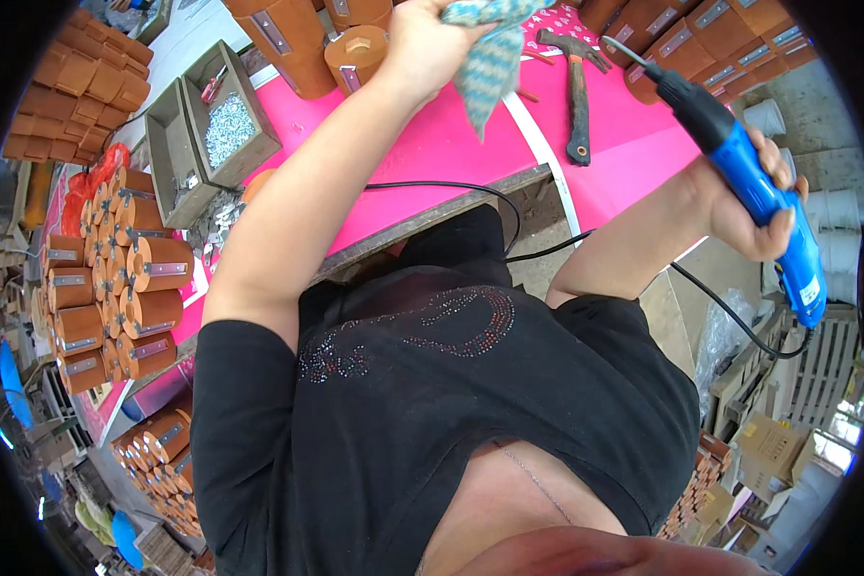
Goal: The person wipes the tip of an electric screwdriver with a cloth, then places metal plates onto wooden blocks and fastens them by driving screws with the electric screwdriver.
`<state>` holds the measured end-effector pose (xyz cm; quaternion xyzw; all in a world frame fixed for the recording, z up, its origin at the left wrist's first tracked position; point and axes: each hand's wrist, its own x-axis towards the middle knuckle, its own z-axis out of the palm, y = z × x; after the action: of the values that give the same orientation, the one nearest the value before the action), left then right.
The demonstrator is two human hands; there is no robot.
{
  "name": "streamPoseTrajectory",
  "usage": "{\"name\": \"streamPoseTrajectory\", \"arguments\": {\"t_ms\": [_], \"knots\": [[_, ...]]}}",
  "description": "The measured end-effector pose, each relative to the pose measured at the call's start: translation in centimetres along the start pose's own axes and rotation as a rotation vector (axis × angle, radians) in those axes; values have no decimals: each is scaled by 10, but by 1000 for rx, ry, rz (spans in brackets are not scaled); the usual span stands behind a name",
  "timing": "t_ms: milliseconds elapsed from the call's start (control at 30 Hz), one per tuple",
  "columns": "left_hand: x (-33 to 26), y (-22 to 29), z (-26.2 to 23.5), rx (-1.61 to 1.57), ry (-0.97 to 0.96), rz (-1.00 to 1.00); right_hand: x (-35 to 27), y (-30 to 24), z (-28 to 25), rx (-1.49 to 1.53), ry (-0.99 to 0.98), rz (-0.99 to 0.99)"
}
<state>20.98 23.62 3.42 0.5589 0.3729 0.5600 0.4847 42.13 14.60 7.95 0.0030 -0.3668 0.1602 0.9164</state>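
A bright pink covered table (418, 139) spreads beyond the person, its near edge worn and greyish, a white strip (538, 134) crossing it. Around it lies a cluttered workroom: at far right, stacked white buckets (835, 230); nearer on the right, grey slatted pallets (821, 370) and an opened brown cardboard box (773, 451).

The left hand (437, 48) is closed on a soft, teal-and-white patterned cloth (490, 77), which hangs to a point above the far part of the table. The right hand (754, 206) wraps around a smooth blue electric screwdriver (763, 173) with a black nose and a thin metal shaft aimed toward the far left; its black cable (739, 322) loops back to the table's near edge.

Between the hands, a claw hammer (578, 110) with a dark, worn handle lies on the pink. At left, a pile of orange-brown cylinders (158, 264) bears flat metal plates on the sides, beside rough grey wooden trays (168, 134), one heaped with small silvery metal pieces (228, 130).
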Motion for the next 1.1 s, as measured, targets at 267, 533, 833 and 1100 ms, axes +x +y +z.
{"name": "streamPoseTrajectory", "arguments": {"t_ms": [267, 533, 833, 1100], "knots": [[34, -71, 19, 957, -312, 121, -8, -8, 2, 149, -130, 182], [-56, 33, -100, 617, -16, 421, -19, -8, -13, 147, -166, 298], [-213, 16, -277, 645, 554, -130, -77, 38, 35, 316, -444, 655], [-224, -23, -257, 1020, 414, -311, -119, 57, 79, 404, -709, 787]]}}
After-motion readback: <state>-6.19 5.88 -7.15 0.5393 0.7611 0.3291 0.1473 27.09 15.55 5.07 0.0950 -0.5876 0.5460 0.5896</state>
